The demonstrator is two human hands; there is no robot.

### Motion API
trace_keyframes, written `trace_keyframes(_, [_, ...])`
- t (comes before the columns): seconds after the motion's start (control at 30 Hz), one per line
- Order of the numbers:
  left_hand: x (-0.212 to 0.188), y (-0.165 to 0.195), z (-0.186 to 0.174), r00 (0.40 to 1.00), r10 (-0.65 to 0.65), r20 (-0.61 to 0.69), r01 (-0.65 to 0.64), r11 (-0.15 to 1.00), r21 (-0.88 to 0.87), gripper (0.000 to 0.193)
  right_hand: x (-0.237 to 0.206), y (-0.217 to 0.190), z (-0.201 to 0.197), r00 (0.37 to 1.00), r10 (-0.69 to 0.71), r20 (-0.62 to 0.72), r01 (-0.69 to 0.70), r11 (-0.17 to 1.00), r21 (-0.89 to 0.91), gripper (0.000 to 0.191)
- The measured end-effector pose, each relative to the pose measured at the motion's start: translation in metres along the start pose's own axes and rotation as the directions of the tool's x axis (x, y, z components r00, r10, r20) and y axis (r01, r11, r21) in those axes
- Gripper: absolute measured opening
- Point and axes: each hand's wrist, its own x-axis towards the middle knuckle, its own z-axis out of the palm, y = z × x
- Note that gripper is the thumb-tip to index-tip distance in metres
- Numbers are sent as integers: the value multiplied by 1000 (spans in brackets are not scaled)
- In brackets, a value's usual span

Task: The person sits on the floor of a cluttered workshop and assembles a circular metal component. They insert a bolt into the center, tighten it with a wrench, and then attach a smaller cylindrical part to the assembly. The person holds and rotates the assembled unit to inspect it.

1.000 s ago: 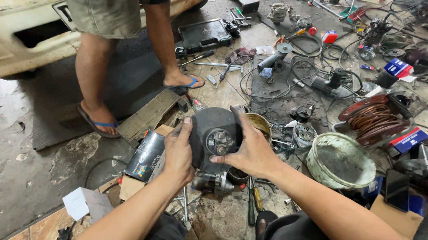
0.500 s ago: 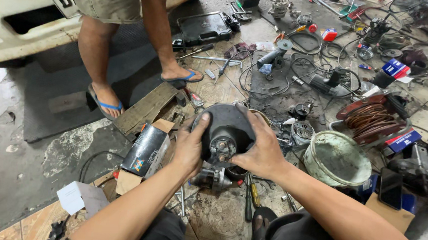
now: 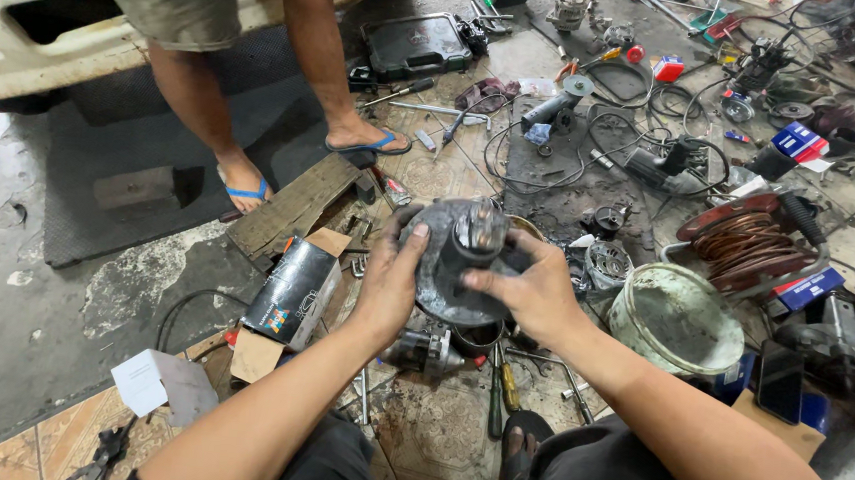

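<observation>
Grease covered the round grey metal housing [image 3: 456, 262] that the seated person held up over the cluttered tile floor, above their knees. The left hand [image 3: 389, 282] cupped its left edge, fingers curled behind and thumb laid over the rim. The right hand [image 3: 534, 293] gripped the other side, fingers pressed together, thumb and forefinger pinching toward the hub at the centre. By my judgement the part was already off whatever it belonged to and was being looked over or worked at the hub; nothing was refitted yet. A small motor-like piece [image 3: 425, 350] lay just below, a black carton [image 3: 296, 291] to the left, a dirty white bucket [image 3: 678, 318] to the right. Another person in blue sandals [image 3: 369, 146] stood beyond.
</observation>
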Motion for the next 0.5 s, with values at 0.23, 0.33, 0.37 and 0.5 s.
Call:
trace_keyframes(0.23, [-8,11,7,1000,-16,16,12,978,206,55,-2,-6,1,972,229,46,-229,903,364,53])
trace_keyframes(0.33, [-8,11,10,999,-12,35,6,987,163,56,-2,-9,0,976,211,48,-215,912,349,55])
trace_keyframes(0.37, [-8,11,11,999,-12,43,6,991,130,57,-3,-9,0,978,206,42,-208,921,331,55])
trace_keyframes(0.5, [-7,11,11,998,37,54,-48,973,226,58,-3,-11,-2,981,191,34,-192,932,308,55])
